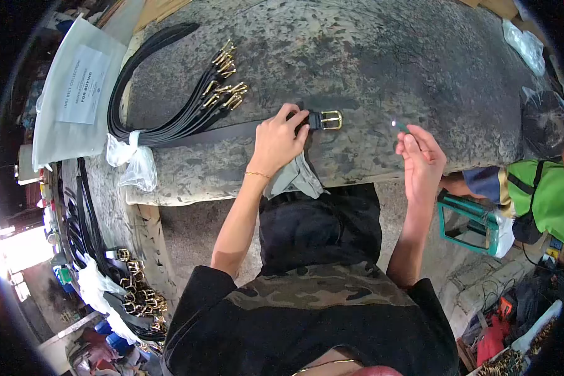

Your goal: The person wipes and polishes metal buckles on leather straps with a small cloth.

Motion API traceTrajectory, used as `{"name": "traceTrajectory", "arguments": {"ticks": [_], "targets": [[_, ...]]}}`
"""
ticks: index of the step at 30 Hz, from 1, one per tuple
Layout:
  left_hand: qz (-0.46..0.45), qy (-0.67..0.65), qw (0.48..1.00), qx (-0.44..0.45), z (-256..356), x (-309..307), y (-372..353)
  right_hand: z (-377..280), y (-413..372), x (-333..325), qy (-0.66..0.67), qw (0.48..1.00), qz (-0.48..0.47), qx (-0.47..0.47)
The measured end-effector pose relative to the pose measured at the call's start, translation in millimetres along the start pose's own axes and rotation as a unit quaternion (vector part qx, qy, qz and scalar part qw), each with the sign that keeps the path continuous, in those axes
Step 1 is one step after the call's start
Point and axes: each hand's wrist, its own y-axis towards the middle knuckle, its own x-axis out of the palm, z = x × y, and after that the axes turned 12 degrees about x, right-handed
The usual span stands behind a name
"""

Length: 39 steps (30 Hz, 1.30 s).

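A dark leather belt (222, 133) lies across the work surface, its gold buckle (331, 120) pointing right. My left hand (281, 135) grips the belt just behind the buckle, thumb and fingers bent around the strap. Under that wrist, a grey cloth (299, 177) hangs over the front edge. Off to the right, above the surface, my right hand (422, 153) pinches a small green stick-like thing (402, 127) between thumb and fingers; a bright white spot shows at its tip, and I cannot tell what kind of thing it is.
A bundle of black belts (163, 125) with gold buckles curves along the left, tied with clear plastic (133, 164). Behind it stands a white printed sign (75, 94). More buckled belts (141, 294) hang lower left. A person in green (539, 194) is at right, near a teal frame (467, 222).
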Motion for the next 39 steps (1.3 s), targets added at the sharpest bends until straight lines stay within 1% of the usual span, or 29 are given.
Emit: {"name": "traceTrajectory", "arguments": {"ticks": [1,3,5,7,8,9,11,14,15,16,17,19,21,23,25,26,27,29,32,35,36,39], "targets": [[-0.003,-0.003,1.000,-0.002,1.7,-3.2,-2.1,0.0,-0.3,-0.6,0.009,1.000,-0.015,-0.005],[-0.029,-0.006,0.999,0.016,2.5,-10.4,-1.0,-2.0,-0.7,-0.4,0.000,1.000,-0.011,0.004],[-0.034,0.000,0.999,0.018,1.7,-9.9,-1.8,-1.1,4.5,2.3,-0.007,1.000,-0.009,0.017],[-0.070,0.042,0.997,-0.003,5.7,-9.6,-3.6,1.8,4.4,2.0,0.005,1.000,-0.020,0.016],[-0.083,0.069,0.994,0.002,9.5,-10.9,-4.1,3.6,2.3,0.8,0.003,1.000,-0.019,0.021],[-0.080,0.070,0.994,0.000,13.0,-12.4,-3.8,5.1,3.0,0.3,0.007,0.999,-0.019,0.033],[-0.125,0.106,0.987,-0.003,23.6,-17.7,-13.0,6.7,6.3,0.4,0.010,0.998,-0.033,0.052],[-0.156,0.087,0.983,-0.029,35.9,-24.9,-29.9,8.8,6.8,-2.5,-0.005,0.999,0.004,0.043],[-0.163,0.079,0.983,-0.039,36.5,-28.9,-31.9,11.4,9.1,-7.0,0.001,0.999,-0.012,0.046],[-0.156,0.045,0.986,-0.042,34.7,-34.0,-32.4,15.4,12.5,-14.0,-0.005,0.999,-0.001,0.035],[-0.152,0.056,0.985,-0.051,29.2,-38.3,-31.7,18.8,15.7,-19.1,-0.012,1.000,0.012,0.026],[-0.022,-0.040,0.998,-0.033,18.9,-47.6,-29.0,21.3,17.8,-24.2,-0.009,0.999,-0.006,0.038],[0.032,0.043,0.992,-0.115,6.7,-60.9,-24.2,26.3,20.1,-24.4,-0.008,0.999,-0.018,0.048],[0.092,0.120,0.975,-0.160,-17.4,-73.2,-24.7,31.5,21.3,-24.7,0.003,0.998,-0.031,0.052],[0.095,0.210,0.950,-0.211,-41.2,-80.9,-26.6,35.5,21.0,-23.3,0.007,0.997,-0.037,0.064],[0.083,0.231,0.948,-0.205,-55.8,-80.0,-31.7,34.5,23.1,-21.7,0.013,0.997,-0.042,0.068],[0.061,0.219,0.953,-0.199,-68.4,-78.6,-36.7,32.0,24.9,-20.2,0.013,0.997,-0.042,0.060],[0.044,0.216,0.958,-0.184,-76.0,-74.3,-39.0,29.0,24.6,-19.5,0.015,0.995,-0.062,0.073],[0.015,0.231,0.954,-0.191,-79.7,-72.9,-34.7,28.8,27.2,-20.9,0.008,0.997,-0.036,0.069],[-0.017,0.243,0.959,-0.142,-82.7,-77.3,-33.7,32.9,27.8,-28.4,0.004,0.998,-0.027,0.062],[-0.042,0.248,0.957,-0.142,-80.9,-78.5,-33.0,33.8,27.4,-31.3,0.008,0.997,-0.023,0.067],[-0.035,0.221,0.970,-0.092,-77.0,-81.1,-25.8,23.6,24.1,-38.9,0.015,0.998,-0.008,0.057]]}}
